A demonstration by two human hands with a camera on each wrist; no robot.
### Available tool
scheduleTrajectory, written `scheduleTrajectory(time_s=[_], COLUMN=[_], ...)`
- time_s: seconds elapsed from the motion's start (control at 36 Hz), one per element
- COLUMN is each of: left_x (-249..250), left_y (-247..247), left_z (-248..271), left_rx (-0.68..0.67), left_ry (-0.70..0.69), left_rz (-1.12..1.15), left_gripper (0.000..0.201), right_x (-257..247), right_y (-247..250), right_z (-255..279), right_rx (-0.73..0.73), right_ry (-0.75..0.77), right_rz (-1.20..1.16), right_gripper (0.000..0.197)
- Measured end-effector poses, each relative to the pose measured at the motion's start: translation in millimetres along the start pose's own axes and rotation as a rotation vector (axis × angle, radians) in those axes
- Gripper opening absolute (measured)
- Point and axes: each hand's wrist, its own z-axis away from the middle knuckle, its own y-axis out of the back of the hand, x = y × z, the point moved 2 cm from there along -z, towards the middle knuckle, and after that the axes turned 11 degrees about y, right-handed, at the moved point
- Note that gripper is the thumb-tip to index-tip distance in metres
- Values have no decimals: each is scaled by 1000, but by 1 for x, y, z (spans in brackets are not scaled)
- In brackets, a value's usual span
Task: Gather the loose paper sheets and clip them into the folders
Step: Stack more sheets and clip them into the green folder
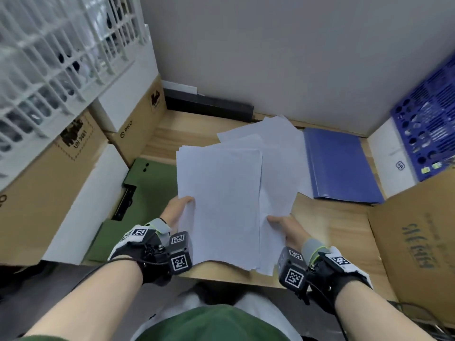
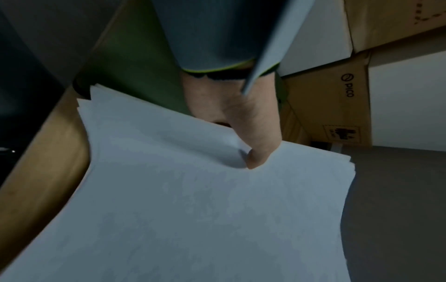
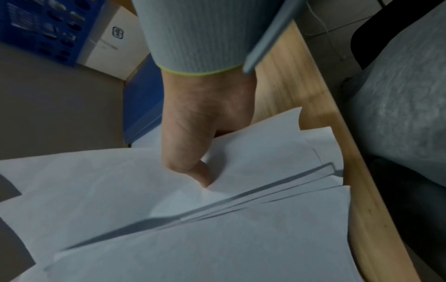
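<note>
A stack of white paper sheets [image 1: 221,198] [image 2: 193,209] [image 3: 193,238] is held above the wooden desk [image 1: 327,227], fanned unevenly. My left hand [image 1: 178,209] [image 2: 251,148] pinches its left edge, thumb on top. At the lower right edge my right hand [image 1: 285,226] [image 3: 193,162] pinches the sheets the same way. More loose sheets [image 1: 266,134] lie spread on the desk behind. An open green folder [image 1: 152,183] with a black clip lies at the left, partly under the stack. A shut blue folder [image 1: 339,166] lies at the right.
Cardboard boxes [image 1: 49,168] and a white crate [image 1: 56,52] crowd the left side. A large cardboard box [image 1: 418,242] stands at the right, with a white box [image 1: 394,161] and a blue perforated crate [image 1: 430,119] behind it. A grey wall closes the back.
</note>
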Motion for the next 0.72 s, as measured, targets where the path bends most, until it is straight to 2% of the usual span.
scheduleTrajectory(time_s=[0.06,0.14,0.25,0.36,0.47,0.56,0.58,0.64,0.72], left_x=[9,20,28,32,46,67,77,96,116], left_y=[-6,-18,-34,-50,-70,-84,-90,-98,-107], left_z=[6,10,5,3,8,18,24,32,40], left_rx=[-9,-37,15,45,-6,-71,-105,-157,-160], left_ry=[-41,-92,-168,-201,-270,-329,-354,-410,-480], left_rz=[-12,-66,-131,-154,-100,6,45,109,147], left_gripper=[33,34,38,41,38,42,41,36,36], right_x=[-5,-15,-27,-33,-42,-69,-82,-109,-138], right_y=[-5,-6,2,11,23,38,44,53,61], right_z=[-2,-3,-9,-22,-36,-44,-48,-54,-55], right_rx=[-20,-61,-163,-184,-105,-24,-19,-56,-106], right_ry=[-22,-19,39,90,154,224,267,354,437], right_rz=[-2,-26,-34,71,136,116,98,52,9], right_gripper=[31,27,32,34,32,24,19,22,25])
